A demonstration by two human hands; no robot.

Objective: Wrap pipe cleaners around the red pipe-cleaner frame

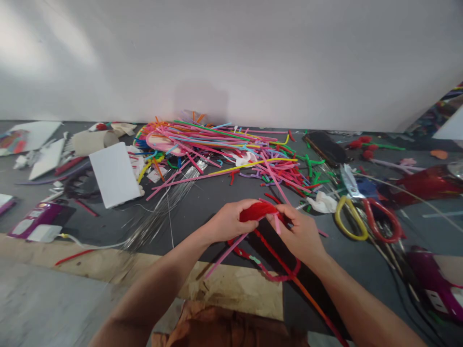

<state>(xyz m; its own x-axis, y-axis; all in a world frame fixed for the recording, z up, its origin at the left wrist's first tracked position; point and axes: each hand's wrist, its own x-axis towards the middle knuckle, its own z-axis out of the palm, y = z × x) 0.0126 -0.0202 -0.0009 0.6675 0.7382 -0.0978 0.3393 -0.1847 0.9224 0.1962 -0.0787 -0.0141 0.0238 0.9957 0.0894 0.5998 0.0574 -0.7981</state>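
Note:
Both hands meet over a dark grey mat (217, 197). My left hand (229, 222) is closed around a bundle of red pipe cleaners (257, 210). My right hand (301, 232) pinches the same red bundle from the right side, along with a pink pipe cleaner (226, 255) that trails down to the left. More red pipe cleaners (275, 262) loop on the mat below my hands.
A big heap of coloured pipe cleaners (224, 147) lies beyond my hands. Yellow and red handled scissors (365, 219) lie to the right. A white card (114, 174), thin wires (162, 207), a purple glue gun (36, 219) and paper scraps sit left. White wall behind.

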